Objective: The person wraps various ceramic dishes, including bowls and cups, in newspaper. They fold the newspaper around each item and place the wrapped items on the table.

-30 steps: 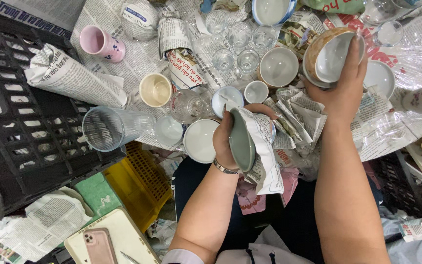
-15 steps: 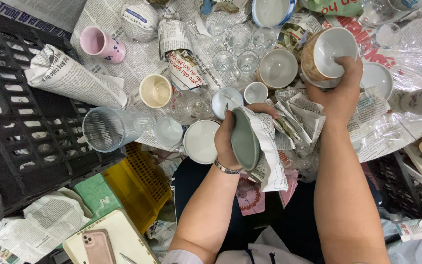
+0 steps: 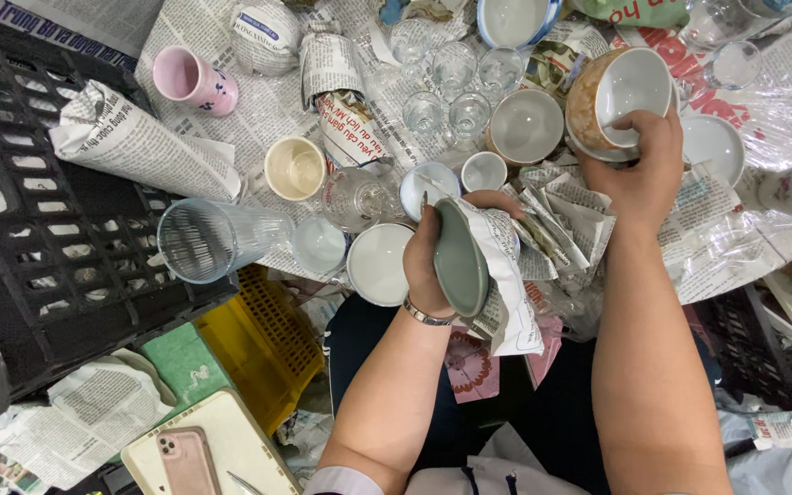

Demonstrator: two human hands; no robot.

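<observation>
Bright, even overhead light, soft shadows, plastic glare; edges perhaps slightly distorted.

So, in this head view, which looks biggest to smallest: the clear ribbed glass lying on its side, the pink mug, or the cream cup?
1. Clear ribbed glass, clearly largest.
2. Pink mug and cream cup look about alike; I would not rank them.

Glossy ceramic bowl (image 3: 458, 261), crinkled matt newspaper (image 3: 506, 284), clear glass tumbler (image 3: 208, 238).

Hemmed in ahead by small glasses (image 3: 456, 78) and bowls (image 3: 524, 124); crumpled newspaper (image 3: 561, 220) between hands; open only toward the lap.
</observation>
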